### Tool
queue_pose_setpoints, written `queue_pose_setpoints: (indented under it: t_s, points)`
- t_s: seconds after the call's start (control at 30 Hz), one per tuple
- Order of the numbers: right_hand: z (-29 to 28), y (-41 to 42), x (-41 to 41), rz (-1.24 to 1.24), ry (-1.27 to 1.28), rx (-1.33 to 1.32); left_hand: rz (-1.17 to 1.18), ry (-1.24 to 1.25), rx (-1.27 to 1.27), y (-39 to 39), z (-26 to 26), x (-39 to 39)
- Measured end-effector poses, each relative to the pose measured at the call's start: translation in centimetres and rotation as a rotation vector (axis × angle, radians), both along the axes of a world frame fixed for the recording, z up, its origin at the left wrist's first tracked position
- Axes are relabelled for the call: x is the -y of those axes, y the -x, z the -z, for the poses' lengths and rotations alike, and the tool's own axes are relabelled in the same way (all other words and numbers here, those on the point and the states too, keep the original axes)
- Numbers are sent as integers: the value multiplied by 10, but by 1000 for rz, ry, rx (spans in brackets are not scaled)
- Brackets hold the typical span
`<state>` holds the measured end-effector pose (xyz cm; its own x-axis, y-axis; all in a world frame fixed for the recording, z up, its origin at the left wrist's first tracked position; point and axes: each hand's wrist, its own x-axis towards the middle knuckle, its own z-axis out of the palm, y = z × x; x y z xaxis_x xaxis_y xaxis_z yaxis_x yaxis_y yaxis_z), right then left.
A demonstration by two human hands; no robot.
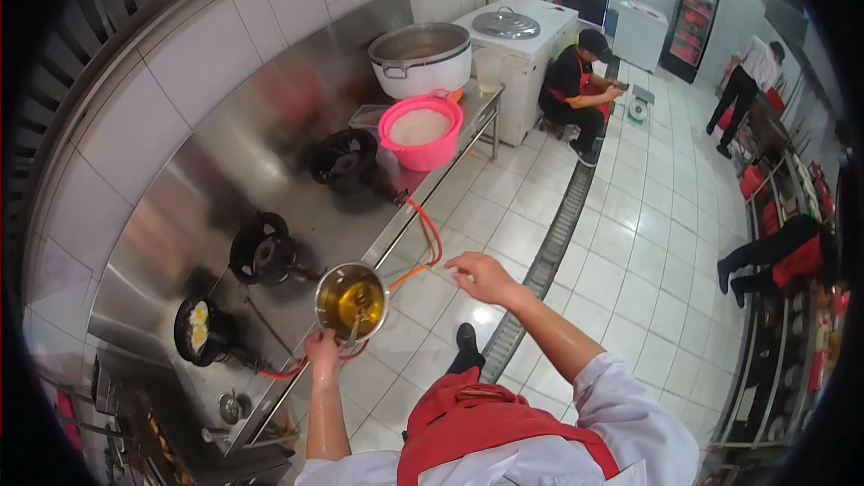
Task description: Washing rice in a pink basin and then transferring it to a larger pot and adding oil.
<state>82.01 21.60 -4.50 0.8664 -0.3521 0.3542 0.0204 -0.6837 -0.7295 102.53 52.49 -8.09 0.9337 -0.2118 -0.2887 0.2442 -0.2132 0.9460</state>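
My left hand (322, 352) grips the near side of a round metal pot (320, 291), whose handle I cannot make out. Yellow oil (347, 287) fills part of the pot, and a metal spoon or ladle (356, 327) stands in it. The pot is over the front edge of the steel counter (351, 216). My right hand (487, 278) is raised over the floor, fingers loosely bent and apart, holding nothing. To the left, two fried eggs (198, 325) lie in a dark pan (181, 341) on a burner.
Two gas burners (264, 250) (344, 158) with orange hoses (435, 233) stand along the counter. Beyond are a pink basin (425, 156) and a large pot (420, 74). A person (584, 91) sits beside the floor drain (567, 216); others work near the right-hand shelves (763, 351).
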Motion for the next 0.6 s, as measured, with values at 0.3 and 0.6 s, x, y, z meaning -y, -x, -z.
queue_pose_setpoints:
  t_s: [0.3, 0.6]
  points:
    - [-64, -34, 98, 59, 433, 28, 448, -251, 389, -29, -39, 287]
    - [-55, -71, 267, 385, 572, -68, 603, -193, 597, -46, -53, 519]
